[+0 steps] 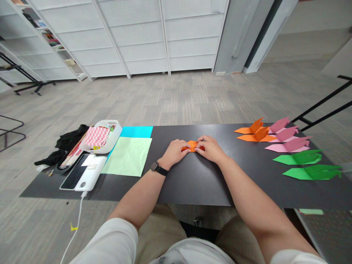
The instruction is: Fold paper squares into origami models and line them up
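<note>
A small folded piece of orange origami paper (193, 145) lies low over the middle of the dark table. My left hand (176, 150) grips its left side with fingers closed, a black watch on the wrist. On the opposite side, my right hand (210, 148) pinches the paper's right edge. The fingers cover both ends of the piece, so only its centre shows. Finished paper cranes stand at the right: orange ones (255, 135), pink ones (288, 143) and green ones (308, 171).
Left of my hands lie a light green sheet (129, 156) and a blue sheet (139, 131). Further left are a white basket (117, 134), a white power bank (90, 176) with a cable, a phone (74, 172) and black cloth (71, 137). The table (192, 183) ends close to my lap.
</note>
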Tool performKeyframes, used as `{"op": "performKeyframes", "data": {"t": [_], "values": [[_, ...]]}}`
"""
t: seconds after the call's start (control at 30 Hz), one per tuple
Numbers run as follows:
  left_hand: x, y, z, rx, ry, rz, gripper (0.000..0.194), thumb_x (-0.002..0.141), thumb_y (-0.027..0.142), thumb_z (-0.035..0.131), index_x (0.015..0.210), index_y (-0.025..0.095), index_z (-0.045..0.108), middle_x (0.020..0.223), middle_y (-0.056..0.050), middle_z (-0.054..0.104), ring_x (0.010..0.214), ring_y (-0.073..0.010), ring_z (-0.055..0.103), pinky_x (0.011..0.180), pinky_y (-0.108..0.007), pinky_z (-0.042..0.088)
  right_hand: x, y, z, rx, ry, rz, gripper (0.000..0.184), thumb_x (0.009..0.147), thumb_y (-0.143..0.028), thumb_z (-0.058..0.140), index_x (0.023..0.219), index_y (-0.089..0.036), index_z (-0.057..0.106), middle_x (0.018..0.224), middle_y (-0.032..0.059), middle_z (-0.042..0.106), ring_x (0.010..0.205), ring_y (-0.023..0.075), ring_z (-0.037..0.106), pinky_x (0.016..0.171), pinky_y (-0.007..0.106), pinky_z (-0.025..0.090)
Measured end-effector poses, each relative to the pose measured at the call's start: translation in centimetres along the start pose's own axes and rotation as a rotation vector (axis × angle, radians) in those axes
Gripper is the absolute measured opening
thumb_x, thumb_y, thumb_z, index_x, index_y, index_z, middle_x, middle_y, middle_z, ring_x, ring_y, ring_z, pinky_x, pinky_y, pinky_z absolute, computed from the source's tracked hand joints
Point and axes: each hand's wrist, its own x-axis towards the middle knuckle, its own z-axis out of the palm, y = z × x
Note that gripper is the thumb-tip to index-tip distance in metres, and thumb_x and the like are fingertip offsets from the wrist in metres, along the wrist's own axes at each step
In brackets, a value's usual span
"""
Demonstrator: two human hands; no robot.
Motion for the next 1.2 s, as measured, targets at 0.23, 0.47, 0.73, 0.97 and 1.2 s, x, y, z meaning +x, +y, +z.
{"op": "performKeyframes", "data": {"t": [0.23, 0.47, 0.73, 0.97, 1.2], "values": [[-0.1, 0.1, -0.2, 0.013, -0.024, -0.031, 0.011, 0.100, 0.025, 0.068, 0.102, 0.025, 0.079, 0.111, -0.002, 0.080, 0.099, -0.0212, 0.069, 0.097, -0.038, 0.050, 0.1, 0.2, 0.6, -0.019, 0.020, 0.011, 0.012, 0.093, -0.033, 0.074, 0.083, -0.026, 0.076, 0.118, 0.0075, 0.067, 0.115, 0.0291, 0.061, 0.101, 0.050, 0.048], [0.0, 0.2, -0.2, 0.052, -0.025, -0.010, 0.016, 0.103, 0.029, 0.066, 0.102, 0.027, 0.081, 0.111, -0.001, 0.080, 0.098, -0.0212, 0.066, 0.097, -0.039, 0.048, 0.2, 0.2, 0.9, -0.067, 0.054, 0.010, 0.011, 0.091, -0.032, 0.076, 0.082, -0.025, 0.075, 0.118, 0.0087, 0.064, 0.114, 0.0295, 0.060, 0.098, 0.048, 0.048], [-0.1, 0.5, -0.5, 0.078, -0.061, -0.001, 0.021, 0.105, 0.029, 0.063, 0.108, 0.032, 0.084, 0.117, 0.000, 0.079, 0.101, -0.0212, 0.065, 0.099, -0.040, 0.047, 0.1, 0.3, 0.8, -0.076, 0.056, 0.031, 0.006, 0.091, -0.030, 0.076, 0.087, -0.025, 0.073, 0.115, 0.0086, 0.064, 0.110, 0.0295, 0.060, 0.097, 0.048, 0.048], [-0.2, 0.4, -0.8, 0.077, -0.092, 0.015, 0.023, 0.105, 0.028, 0.063, 0.111, 0.036, 0.084, 0.121, 0.000, 0.077, 0.105, -0.0209, 0.064, 0.102, -0.040, 0.047, 0.2, 0.1, 1.3, -0.052, 0.079, 0.051, 0.030, 0.090, -0.036, 0.078, 0.118, -0.028, 0.070, 0.121, 0.0105, 0.064, 0.118, 0.0331, 0.060, 0.108, 0.056, 0.046], [-0.3, 0.4, -0.8, 0.068, -0.097, 0.002, 0.025, 0.105, 0.027, 0.061, 0.111, 0.036, 0.085, 0.121, 0.000, 0.076, 0.105, -0.0211, 0.063, 0.103, -0.041, 0.047, -0.4, 1.8, 0.8, -0.098, 0.057, 0.186, 0.043, 0.087, -0.041, 0.081, 0.127, -0.031, 0.070, 0.137, 0.0128, 0.060, 0.134, 0.0396, 0.054, 0.118, 0.082, 0.027]]}}
